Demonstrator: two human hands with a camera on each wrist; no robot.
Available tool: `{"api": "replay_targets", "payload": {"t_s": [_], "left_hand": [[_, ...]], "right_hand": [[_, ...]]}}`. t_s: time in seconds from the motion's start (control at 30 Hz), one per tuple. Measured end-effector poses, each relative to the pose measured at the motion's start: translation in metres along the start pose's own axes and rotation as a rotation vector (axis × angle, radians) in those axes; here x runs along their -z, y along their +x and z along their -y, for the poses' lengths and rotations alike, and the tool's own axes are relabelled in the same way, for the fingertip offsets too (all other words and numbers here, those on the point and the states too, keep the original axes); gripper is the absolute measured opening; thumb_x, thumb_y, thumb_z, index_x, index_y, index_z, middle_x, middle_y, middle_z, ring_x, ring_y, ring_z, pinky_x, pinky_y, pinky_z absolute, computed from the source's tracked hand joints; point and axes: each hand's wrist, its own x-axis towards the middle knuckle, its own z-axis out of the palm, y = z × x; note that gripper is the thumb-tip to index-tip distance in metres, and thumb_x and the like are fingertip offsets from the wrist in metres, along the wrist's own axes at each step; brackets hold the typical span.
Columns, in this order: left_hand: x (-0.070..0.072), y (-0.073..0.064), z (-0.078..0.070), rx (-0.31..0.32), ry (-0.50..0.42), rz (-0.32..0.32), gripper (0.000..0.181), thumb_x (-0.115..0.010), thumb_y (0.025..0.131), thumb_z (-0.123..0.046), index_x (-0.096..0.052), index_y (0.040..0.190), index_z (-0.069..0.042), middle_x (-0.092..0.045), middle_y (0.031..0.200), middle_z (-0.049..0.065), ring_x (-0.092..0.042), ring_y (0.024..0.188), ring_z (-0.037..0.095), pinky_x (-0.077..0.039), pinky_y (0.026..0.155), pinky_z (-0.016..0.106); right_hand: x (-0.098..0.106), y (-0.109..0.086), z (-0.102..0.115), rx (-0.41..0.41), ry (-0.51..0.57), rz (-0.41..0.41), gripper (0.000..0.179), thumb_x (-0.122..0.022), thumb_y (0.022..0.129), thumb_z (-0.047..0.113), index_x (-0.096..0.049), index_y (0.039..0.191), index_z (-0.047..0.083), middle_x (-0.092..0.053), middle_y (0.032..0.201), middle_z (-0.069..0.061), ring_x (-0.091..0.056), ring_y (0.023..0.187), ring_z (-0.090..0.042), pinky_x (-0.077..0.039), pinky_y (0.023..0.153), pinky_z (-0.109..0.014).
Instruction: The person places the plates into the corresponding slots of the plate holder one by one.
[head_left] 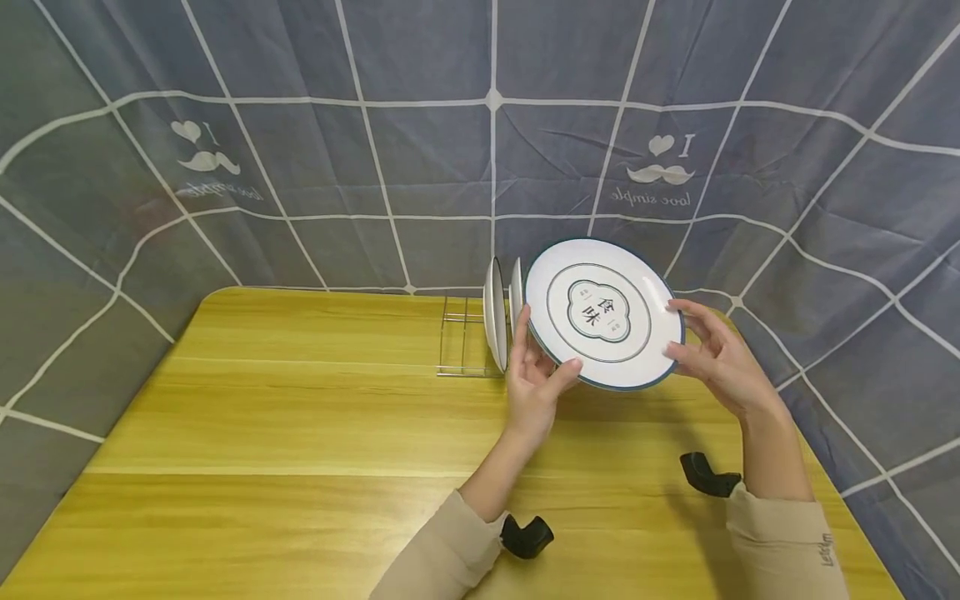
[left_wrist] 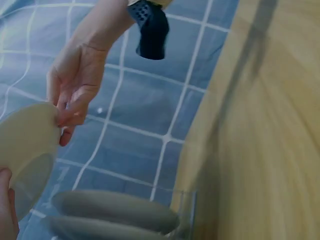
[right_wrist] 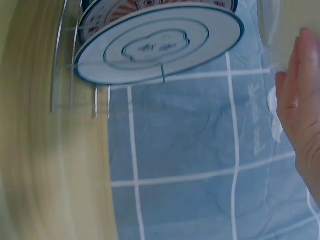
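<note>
A white plate with a blue rim and dark characters at its centre is held up, tilted, its printed face toward the head camera. My left hand grips its lower left edge, thumb on the front. At the right edge, my right hand pinches the rim between thumb and fingers. Just left of the held plate, two plates stand on edge in a wire rack. In the right wrist view, the nearer racked plate has a similar blue-rimmed print; the one behind it shows a red-orange pattern.
The rack stands near the back edge of a yellow wood-grain table. A grey-blue checked curtain surrounds the table at the back and sides. Black curved mounts stick out at both cuffs.
</note>
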Motion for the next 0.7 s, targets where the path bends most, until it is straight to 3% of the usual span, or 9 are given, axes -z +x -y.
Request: {"api": "replay_targets", "payload": {"t_s": [0.13, 0.23, 0.4, 0.53, 0.6, 0.7], "left_hand": [[0.01, 0.005, -0.015, -0.03, -0.046, -0.052, 0.088, -0.057, 0.075, 0.014, -0.018, 0.146, -0.02, -0.044, 0.127, 0.015, -0.056, 0.097, 0.017, -0.055, 0.07, 0.024], [0.018, 0.01, -0.027, -0.054, -0.061, -0.096, 0.089, -0.055, 0.074, 0.016, -0.019, 0.146, -0.021, -0.045, 0.125, 0.014, -0.057, 0.093, 0.016, -0.055, 0.066, 0.022], [0.035, 0.019, -0.049, -0.107, -0.063, -0.128, 0.089, -0.052, 0.075, 0.018, -0.017, 0.147, -0.022, -0.045, 0.121, 0.011, -0.058, 0.09, 0.015, -0.055, 0.066, 0.023], [0.047, 0.024, -0.067, -0.164, -0.052, -0.14, 0.088, -0.052, 0.076, 0.017, -0.018, 0.147, -0.022, -0.044, 0.12, 0.013, -0.059, 0.087, 0.016, -0.056, 0.067, 0.024], [0.054, 0.027, -0.076, -0.19, -0.042, -0.147, 0.088, -0.052, 0.076, 0.017, -0.017, 0.147, -0.021, -0.043, 0.12, 0.013, -0.059, 0.087, 0.017, -0.056, 0.067, 0.025], [0.063, 0.03, -0.089, -0.214, -0.041, -0.155, 0.087, -0.052, 0.076, 0.018, -0.018, 0.147, -0.022, -0.042, 0.121, 0.016, -0.06, 0.087, 0.019, -0.056, 0.067, 0.028]], "right_hand": [[-0.005, 0.017, -0.004, -0.002, -0.003, -0.009, 0.046, -0.042, 0.095, -0.001, -0.031, 0.137, 0.014, -0.045, 0.117, -0.004, -0.059, 0.092, -0.011, -0.054, 0.077, -0.025], [-0.003, 0.027, -0.012, -0.031, -0.027, -0.069, 0.044, -0.045, 0.095, 0.006, -0.032, 0.136, 0.014, -0.045, 0.115, -0.006, -0.058, 0.092, -0.011, -0.052, 0.08, -0.023], [0.004, 0.04, -0.032, -0.149, -0.271, -0.138, 0.048, -0.051, 0.094, 0.018, -0.033, 0.139, 0.017, -0.04, 0.123, -0.011, -0.05, 0.105, -0.013, -0.046, 0.089, -0.02], [0.009, 0.049, -0.046, -0.227, -0.407, -0.109, 0.053, -0.049, 0.095, 0.024, -0.027, 0.143, 0.014, -0.033, 0.133, -0.02, -0.041, 0.117, -0.028, -0.042, 0.098, -0.031], [0.012, 0.052, -0.052, -0.246, -0.395, -0.079, 0.056, -0.049, 0.095, 0.023, -0.025, 0.143, 0.01, -0.031, 0.135, -0.024, -0.039, 0.118, -0.033, -0.042, 0.098, -0.033], [0.015, 0.055, -0.06, -0.268, -0.351, -0.033, 0.057, -0.049, 0.095, 0.022, -0.023, 0.143, 0.004, -0.03, 0.134, -0.028, -0.047, 0.111, -0.026, -0.046, 0.093, -0.027]]}}
